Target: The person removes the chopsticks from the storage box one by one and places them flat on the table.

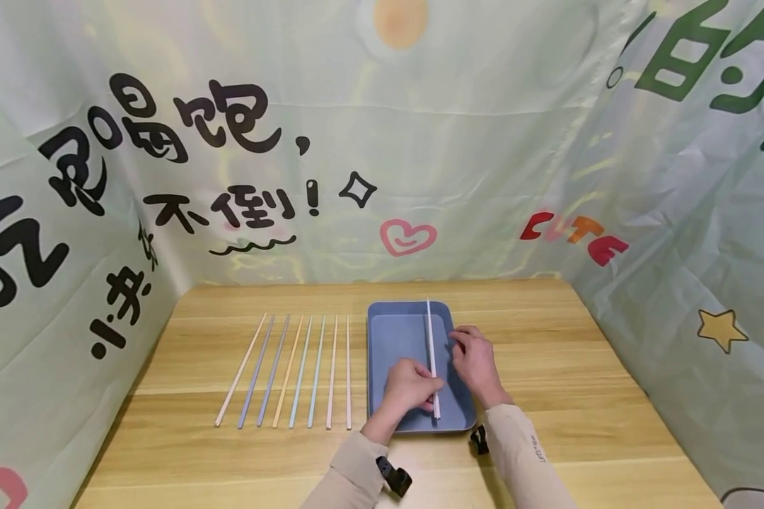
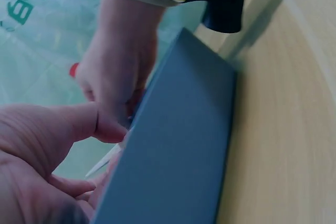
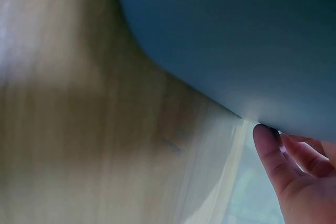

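My left hand (image 1: 412, 386) pinches a white chopstick (image 1: 431, 332) near its lower end, over the blue rectangular tray (image 1: 391, 332); a second one may lie right beside it. The chopstick slants a little, its far tip at the tray's back rim. At the tray's right side, my right hand (image 1: 476, 360) has its thumb and fingers at the rim. In the right wrist view, the thumb (image 3: 273, 153) lies against the tray's outer wall (image 3: 226, 51), and the fingertips pass behind the rim. The left wrist view shows the left thumb (image 2: 105, 124) bent over the chopstick.
Left of the tray, several chopsticks (image 1: 302, 367) in white, blue, yellow, teal and pink lie side by side on the wooden table (image 1: 547, 367). Printed curtains (image 1: 331, 141) stand behind the table and along both sides. Each wrist carries a black camera (image 1: 393, 477).
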The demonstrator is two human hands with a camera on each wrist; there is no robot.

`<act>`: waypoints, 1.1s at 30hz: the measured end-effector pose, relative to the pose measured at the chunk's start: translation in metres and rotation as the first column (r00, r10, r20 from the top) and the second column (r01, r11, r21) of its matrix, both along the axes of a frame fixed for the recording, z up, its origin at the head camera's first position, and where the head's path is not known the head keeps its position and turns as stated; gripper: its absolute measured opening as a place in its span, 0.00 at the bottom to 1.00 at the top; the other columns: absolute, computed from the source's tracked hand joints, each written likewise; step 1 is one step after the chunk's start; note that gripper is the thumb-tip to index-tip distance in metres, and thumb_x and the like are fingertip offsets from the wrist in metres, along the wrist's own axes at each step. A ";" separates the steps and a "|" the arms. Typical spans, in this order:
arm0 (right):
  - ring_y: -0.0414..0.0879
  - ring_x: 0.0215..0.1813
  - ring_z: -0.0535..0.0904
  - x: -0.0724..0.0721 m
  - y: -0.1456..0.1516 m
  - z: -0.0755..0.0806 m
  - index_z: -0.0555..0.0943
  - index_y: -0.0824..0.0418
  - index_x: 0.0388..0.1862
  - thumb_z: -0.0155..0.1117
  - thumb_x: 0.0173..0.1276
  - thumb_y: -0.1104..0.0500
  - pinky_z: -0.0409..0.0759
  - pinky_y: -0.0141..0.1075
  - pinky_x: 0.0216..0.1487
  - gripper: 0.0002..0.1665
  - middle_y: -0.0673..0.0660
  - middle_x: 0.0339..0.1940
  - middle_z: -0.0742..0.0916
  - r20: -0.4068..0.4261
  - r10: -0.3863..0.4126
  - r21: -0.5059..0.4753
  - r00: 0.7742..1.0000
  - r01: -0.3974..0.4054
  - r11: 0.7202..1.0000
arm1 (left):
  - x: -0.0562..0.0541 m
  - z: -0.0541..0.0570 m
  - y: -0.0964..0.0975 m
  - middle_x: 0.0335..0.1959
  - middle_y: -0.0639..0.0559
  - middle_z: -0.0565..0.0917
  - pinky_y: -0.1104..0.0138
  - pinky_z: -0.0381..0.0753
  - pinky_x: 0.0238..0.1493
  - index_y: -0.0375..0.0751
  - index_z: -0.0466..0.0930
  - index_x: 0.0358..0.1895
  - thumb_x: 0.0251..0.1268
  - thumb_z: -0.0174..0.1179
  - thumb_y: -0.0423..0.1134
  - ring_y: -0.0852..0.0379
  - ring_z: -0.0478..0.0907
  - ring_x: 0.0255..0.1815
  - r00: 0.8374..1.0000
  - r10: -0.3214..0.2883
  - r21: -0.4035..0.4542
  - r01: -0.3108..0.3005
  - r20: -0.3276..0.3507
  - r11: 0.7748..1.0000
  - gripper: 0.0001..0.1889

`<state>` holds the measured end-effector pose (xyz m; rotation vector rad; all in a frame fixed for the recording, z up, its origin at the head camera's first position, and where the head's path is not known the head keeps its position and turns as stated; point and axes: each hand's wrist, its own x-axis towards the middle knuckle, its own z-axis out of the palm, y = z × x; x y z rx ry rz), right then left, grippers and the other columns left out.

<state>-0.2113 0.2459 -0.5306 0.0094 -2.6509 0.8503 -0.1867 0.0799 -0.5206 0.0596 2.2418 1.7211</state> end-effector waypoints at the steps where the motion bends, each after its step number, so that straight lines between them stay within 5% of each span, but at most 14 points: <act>1: 0.66 0.58 0.84 0.000 0.000 0.000 0.86 0.76 0.53 0.61 0.69 0.73 0.84 0.56 0.59 0.16 0.71 0.57 0.86 -0.002 -0.001 -0.001 1.000 0.001 1.000 | 0.000 0.001 -0.003 0.17 0.50 0.84 0.66 0.85 0.20 0.37 0.82 0.28 0.57 0.70 0.30 0.65 0.79 0.11 1.000 0.000 0.024 0.000 0.003 1.000 0.06; 8: 0.65 0.56 0.85 0.000 0.000 0.001 0.86 0.77 0.52 0.62 0.69 0.74 0.85 0.56 0.56 0.14 0.71 0.56 0.86 -0.018 0.006 -0.002 1.000 -0.006 1.000 | -0.004 0.013 -0.026 0.20 0.48 0.84 0.66 0.86 0.21 0.33 0.81 0.33 0.57 0.67 0.28 0.63 0.79 0.13 1.000 0.026 0.136 -0.027 0.013 0.990 0.04; 18: 0.65 0.56 0.85 0.001 0.001 0.000 0.86 0.77 0.52 0.63 0.69 0.73 0.85 0.56 0.56 0.14 0.71 0.56 0.86 -0.023 0.018 -0.007 1.000 -0.019 1.000 | -0.010 0.030 -0.061 0.24 0.45 0.87 0.67 0.87 0.24 0.30 0.83 0.37 0.56 0.67 0.28 0.61 0.82 0.18 0.997 0.068 0.133 -0.065 -0.018 0.989 0.06; 33: 0.65 0.56 0.85 0.000 0.000 0.000 0.87 0.77 0.51 0.63 0.69 0.74 0.86 0.55 0.56 0.14 0.70 0.55 0.86 -0.016 0.012 -0.020 1.000 -0.012 1.000 | -0.019 0.029 -0.141 0.25 0.46 0.86 0.64 0.87 0.24 0.25 0.84 0.47 0.56 0.64 0.26 0.59 0.81 0.18 0.983 0.161 0.055 -0.157 -0.089 0.986 0.14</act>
